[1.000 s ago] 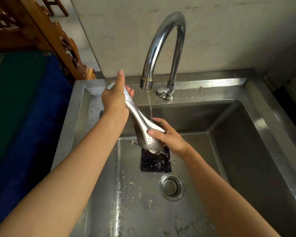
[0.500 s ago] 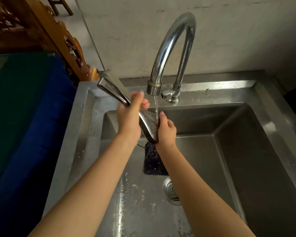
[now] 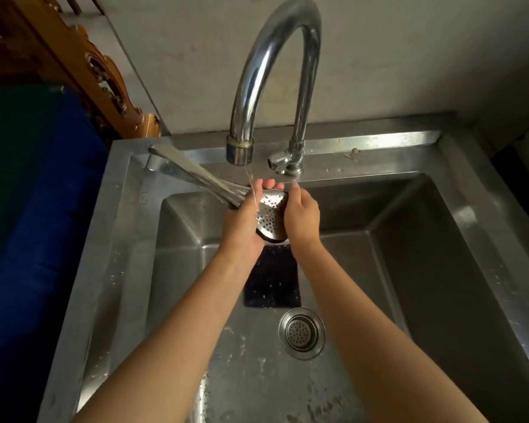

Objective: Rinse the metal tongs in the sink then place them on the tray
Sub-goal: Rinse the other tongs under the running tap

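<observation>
Rinse step under way: the metal tongs sit over the sink, their perforated head right below the faucet, handles angled up and back to the left. A thin stream of water runs onto the left hand, whose grip is wrapped closed round the neck of the tongs. The right hand cups the head's other side, fingers curled against its edge. Looks like rinsing isn't finished. Next comes lifting the tongs clear and carrying them off; the tray isn't in view, so it must be found first.
</observation>
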